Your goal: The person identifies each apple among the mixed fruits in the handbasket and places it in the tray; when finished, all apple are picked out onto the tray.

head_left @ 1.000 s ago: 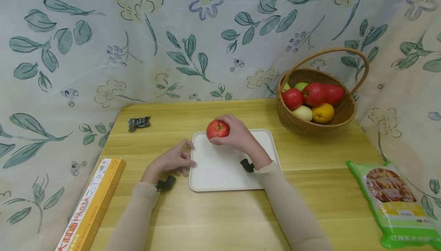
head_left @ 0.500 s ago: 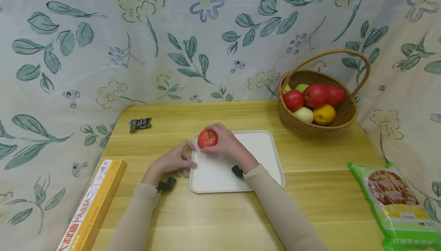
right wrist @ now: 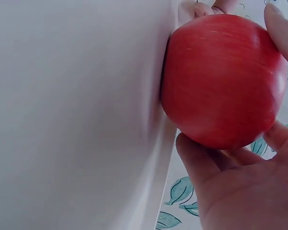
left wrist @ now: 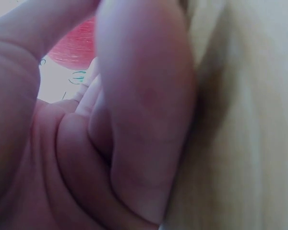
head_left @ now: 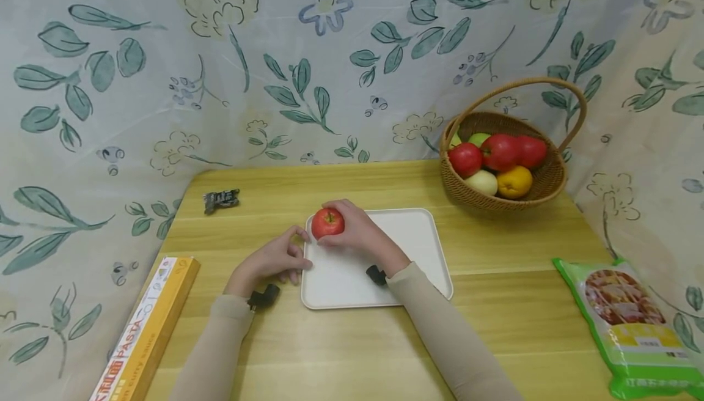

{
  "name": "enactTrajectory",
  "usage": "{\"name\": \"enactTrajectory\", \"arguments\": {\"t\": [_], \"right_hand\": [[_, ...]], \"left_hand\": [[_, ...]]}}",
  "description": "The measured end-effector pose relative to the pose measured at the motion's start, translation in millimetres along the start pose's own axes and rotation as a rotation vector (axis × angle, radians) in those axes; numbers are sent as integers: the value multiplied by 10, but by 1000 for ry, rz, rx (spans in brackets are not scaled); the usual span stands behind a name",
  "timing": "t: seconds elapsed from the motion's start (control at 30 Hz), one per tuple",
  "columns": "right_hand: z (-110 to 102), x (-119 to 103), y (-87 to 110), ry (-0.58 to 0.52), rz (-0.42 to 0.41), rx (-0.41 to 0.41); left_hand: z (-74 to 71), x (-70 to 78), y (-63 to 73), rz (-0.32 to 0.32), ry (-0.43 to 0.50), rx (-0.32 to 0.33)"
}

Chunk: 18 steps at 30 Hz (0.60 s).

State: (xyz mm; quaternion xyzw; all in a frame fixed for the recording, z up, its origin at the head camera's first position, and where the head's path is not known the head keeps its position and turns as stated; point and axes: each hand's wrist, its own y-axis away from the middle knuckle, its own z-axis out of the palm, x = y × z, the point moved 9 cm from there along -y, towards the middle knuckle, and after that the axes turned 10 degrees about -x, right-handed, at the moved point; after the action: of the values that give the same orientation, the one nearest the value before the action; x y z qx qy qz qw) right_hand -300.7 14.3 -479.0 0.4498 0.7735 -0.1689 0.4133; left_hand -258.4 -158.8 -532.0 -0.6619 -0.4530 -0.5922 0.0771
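A red apple (head_left: pixel 327 222) is at the far left corner of a white rectangular tray (head_left: pixel 415 248). My right hand (head_left: pixel 360 233) grips the apple from the right, fingers behind it and thumb in front. In the right wrist view the apple (right wrist: pixel 223 81) sits against the tray's surface, close to its rim. My left hand (head_left: pixel 272 257) rests beside the tray's left edge, its thumb and index finger loosely bent and touching the rim. The left wrist view shows bent fingers (left wrist: pixel 149 96) close up, with part of the red apple (left wrist: pixel 77 48) beyond.
A wicker basket (head_left: pixel 508 202) of fruit stands at the back right of the wooden table (head_left: pixel 330 352). A green food packet (head_left: pixel 629 327) lies at right, a pasta box (head_left: pixel 148 327) at left. Near the back left is a small black wrapped packet (head_left: pixel 222 200).
My right hand has moved the apple left and slightly nearer, into the tray's far left corner. The left hand has stayed at the tray's left edge.
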Motion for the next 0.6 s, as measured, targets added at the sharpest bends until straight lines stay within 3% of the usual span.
{"name": "enactTrajectory", "arguments": {"t": [0.23,0.33,0.43,0.6], "right_hand": [[-22,18,36,-19,12,-14],[-166,-37,102,-21,-3,6],[-499,-140,257,-44,-32,86],[-1220,-259,651,-88,-117,292]], "left_hand": [[7,2,-11,-1,3,-4],[5,4,-10,0,6,-3],[6,3,-6,-3,14,-1],[12,6,3,-4,25,0]]}}
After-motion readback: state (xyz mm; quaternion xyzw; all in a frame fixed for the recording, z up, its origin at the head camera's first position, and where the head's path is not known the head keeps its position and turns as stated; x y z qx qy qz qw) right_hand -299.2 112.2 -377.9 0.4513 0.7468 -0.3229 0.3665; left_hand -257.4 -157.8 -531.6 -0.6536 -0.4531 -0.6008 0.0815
